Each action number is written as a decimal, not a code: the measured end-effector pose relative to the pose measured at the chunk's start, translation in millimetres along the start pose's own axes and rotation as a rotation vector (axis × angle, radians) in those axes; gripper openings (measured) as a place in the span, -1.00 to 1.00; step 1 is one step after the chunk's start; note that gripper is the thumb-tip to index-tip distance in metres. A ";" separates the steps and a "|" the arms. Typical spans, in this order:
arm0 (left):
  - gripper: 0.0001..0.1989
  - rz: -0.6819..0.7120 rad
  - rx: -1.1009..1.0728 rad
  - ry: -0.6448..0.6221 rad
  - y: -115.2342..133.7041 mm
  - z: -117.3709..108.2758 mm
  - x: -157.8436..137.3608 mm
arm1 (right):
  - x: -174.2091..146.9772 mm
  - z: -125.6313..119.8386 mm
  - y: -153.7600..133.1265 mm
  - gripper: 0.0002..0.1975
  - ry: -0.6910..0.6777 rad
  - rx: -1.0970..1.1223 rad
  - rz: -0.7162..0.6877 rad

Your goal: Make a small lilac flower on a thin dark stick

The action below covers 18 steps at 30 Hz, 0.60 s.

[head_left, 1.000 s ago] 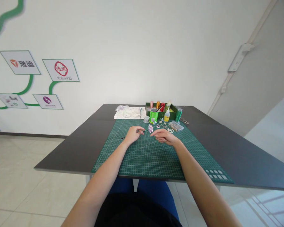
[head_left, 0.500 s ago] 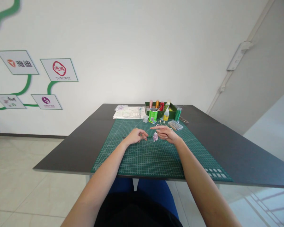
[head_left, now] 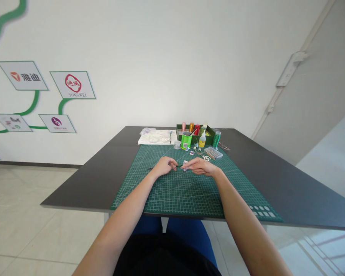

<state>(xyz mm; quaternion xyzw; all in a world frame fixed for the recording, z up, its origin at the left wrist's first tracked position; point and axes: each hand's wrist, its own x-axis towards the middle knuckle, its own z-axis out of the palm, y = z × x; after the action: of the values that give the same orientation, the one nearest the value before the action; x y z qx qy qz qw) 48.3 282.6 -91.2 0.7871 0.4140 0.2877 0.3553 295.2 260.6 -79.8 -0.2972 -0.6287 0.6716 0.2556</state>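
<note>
while the left hand (head_left: 164, 165) holds a thin green stem (head_left: 179, 166) out sideways over the cutting mat (head_left: 184, 195), the right hand (head_left: 201, 167) has its index finger reaching in at the little pale purple flower (head_left: 185, 162) on the end of it. left grip is easy to read: thumb and fingers pinched on the stem. right grip, can't tell — the index is stretched out across the flower, but whether the thumb closes on anything there is too small to see.

so the flower's between the two hands, roughly mid-mat side to side. a dark thin tip (head_left: 150, 168) pokes out past the other side of the left hand, could be the same stem's tail or something separate, no idea.

if i had to call the step, i'd say fine fiddly handwork right where flower meets stem. doesn't look like cutting or gluing, since the white scissors (head_left: 206, 158) and the glue bottle (head_left: 202, 141) are both beyond the hands, untouched. next move calls for a steady left pinch imo, so the stem doesn't roll, plus a really light right fingertip — petals that small probably crush easily.
</note>
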 end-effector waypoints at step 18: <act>-0.81 0.051 -0.273 -0.396 12.2 -1.1 -9.1 | -3.6 -10.3 2.7 -0.56 0.066 0.099 -0.065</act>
<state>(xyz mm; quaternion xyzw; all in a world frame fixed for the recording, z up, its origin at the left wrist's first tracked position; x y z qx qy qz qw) 48.4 270.2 -82.2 0.7832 0.2736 0.1898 0.5252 305.3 264.9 -82.6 -0.2853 -0.5952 0.6832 0.3123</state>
